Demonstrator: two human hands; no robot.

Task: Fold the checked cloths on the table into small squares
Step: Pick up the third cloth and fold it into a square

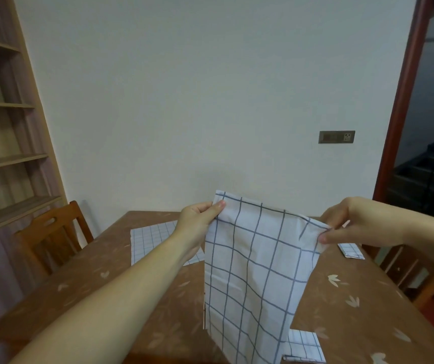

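A white cloth with a blue-grey check (252,271) hangs in the air over the table (105,298), held by its two top corners. My left hand (200,219) pinches the upper left corner between thumb and fingers. My right hand (349,222) pinches the upper right corner. The cloth's lower end drops out of view at the bottom. Behind my left forearm a flat checked cloth (153,240) lies spread on the table. One small folded checked cloth (351,250) lies at the far right, another (305,346) lies near the front edge.
The table has a brown leaf-patterned cover. A wooden chair (50,237) stands at its left side and another chair (410,269) at its right. Wooden shelves (3,158) line the left wall. A doorway with dark stairs (431,166) opens on the right.
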